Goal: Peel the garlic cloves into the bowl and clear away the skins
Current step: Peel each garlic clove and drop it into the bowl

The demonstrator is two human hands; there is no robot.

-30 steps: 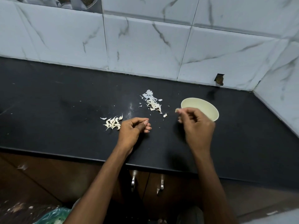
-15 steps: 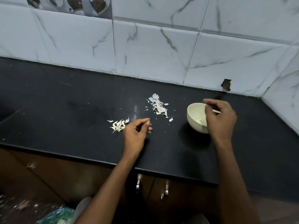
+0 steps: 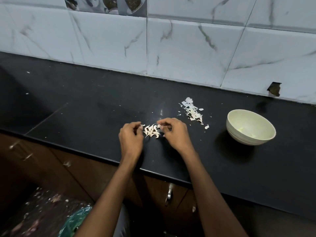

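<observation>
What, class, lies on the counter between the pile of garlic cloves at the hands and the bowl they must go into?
Only loose skins. The skin pile and a stray flake lie on the counter between the garlic cloves and the bowl, flat and low. Nothing visible blocks a lifted clove's way.

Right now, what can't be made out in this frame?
Head view only:
- Left hand and right hand: curled fingers hide whether each grips a clove.
- Bowl: pale bits inside too small to count.
- Small heap: cloves or skins, unclear.
- Green bag: cut off by forearm and frame edge.
</observation>
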